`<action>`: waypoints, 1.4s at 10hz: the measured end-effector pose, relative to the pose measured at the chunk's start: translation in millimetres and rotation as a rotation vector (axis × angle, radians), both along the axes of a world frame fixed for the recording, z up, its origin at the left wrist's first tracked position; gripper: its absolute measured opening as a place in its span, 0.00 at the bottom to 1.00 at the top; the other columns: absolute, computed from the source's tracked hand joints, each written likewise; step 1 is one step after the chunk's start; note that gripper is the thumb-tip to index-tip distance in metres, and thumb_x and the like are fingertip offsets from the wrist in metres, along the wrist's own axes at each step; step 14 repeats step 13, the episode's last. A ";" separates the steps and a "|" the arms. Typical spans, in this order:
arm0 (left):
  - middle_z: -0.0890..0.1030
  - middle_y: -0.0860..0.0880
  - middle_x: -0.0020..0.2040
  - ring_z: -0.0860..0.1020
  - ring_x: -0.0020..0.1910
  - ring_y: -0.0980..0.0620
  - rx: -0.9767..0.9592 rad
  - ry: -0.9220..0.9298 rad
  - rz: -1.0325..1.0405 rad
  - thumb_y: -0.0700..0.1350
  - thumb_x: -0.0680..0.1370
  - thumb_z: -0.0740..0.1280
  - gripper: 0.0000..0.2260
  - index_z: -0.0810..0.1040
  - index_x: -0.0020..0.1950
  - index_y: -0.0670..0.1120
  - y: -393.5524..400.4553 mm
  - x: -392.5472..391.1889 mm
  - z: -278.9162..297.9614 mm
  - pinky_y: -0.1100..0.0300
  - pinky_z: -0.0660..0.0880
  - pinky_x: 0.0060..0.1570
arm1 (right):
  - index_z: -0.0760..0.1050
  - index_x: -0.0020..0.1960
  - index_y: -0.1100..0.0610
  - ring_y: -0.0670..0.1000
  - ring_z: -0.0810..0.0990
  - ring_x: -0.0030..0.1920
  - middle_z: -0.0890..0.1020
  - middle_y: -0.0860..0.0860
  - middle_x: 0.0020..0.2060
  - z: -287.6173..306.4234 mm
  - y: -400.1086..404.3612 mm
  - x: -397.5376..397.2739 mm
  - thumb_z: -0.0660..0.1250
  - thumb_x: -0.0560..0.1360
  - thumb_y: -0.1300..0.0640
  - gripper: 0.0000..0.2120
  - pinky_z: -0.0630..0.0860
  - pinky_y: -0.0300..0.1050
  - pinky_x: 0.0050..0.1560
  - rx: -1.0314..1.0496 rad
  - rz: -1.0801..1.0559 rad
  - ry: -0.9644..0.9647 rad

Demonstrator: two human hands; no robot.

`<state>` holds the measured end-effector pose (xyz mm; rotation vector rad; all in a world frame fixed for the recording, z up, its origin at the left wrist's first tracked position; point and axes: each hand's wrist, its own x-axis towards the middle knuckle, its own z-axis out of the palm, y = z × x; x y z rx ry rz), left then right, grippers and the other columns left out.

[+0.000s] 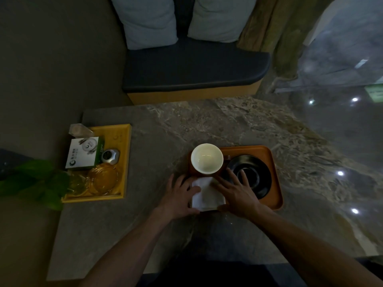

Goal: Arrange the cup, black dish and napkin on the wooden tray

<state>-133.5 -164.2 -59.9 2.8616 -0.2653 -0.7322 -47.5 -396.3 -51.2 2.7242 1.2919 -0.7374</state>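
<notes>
The wooden tray (pixel 269 158) lies on the stone table in front of me. A white cup (pixel 206 158) stands upright at its far left corner. The black dish (pixel 257 175) sits on the tray's right half. A folded white napkin (pixel 207 193) lies on the tray's near left part, just below the cup. My left hand (pixel 179 196) rests on the napkin's left edge, thumb on the cloth. My right hand (pixel 238 195) presses flat on the napkin's right edge, its fingers spread and reaching over the rim of the black dish.
A yellow tray (pixel 124 162) at the table's left holds a white and green box (pixel 83 153), a small metal object (pixel 110 156) and glass dishes (pixel 103 180). Green leaves (pixel 35 181) overlap its near left corner. A cushioned bench (pixel 192 67) stands beyond the table.
</notes>
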 end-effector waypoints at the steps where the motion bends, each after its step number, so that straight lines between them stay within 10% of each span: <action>1: 0.56 0.48 0.79 0.48 0.79 0.43 -0.002 0.004 -0.001 0.69 0.71 0.64 0.36 0.60 0.75 0.57 -0.2 0.8 0.5 0.36 0.39 0.73 | 0.47 0.77 0.42 0.61 0.36 0.76 0.50 0.47 0.79 -0.5 -0.7 0.3 0.65 0.72 0.36 0.42 0.32 0.70 0.67 0.007 0.000 0.001; 9: 0.45 0.50 0.81 0.42 0.79 0.41 0.043 0.072 0.069 0.66 0.77 0.57 0.32 0.53 0.78 0.57 -14.3 -17.1 10.8 0.35 0.41 0.74 | 0.36 0.75 0.39 0.60 0.26 0.72 0.37 0.47 0.77 -4.4 -5.9 -23.4 0.61 0.73 0.35 0.43 0.26 0.69 0.65 -0.085 -0.045 -0.036; 14: 0.62 0.49 0.77 0.54 0.78 0.45 0.010 0.068 0.087 0.56 0.80 0.61 0.21 0.68 0.72 0.53 -24.2 -29.4 48.9 0.34 0.44 0.75 | 0.63 0.72 0.43 0.56 0.43 0.77 0.56 0.46 0.78 29.9 -4.8 -31.3 0.63 0.75 0.39 0.27 0.39 0.68 0.72 -0.003 -0.148 -0.004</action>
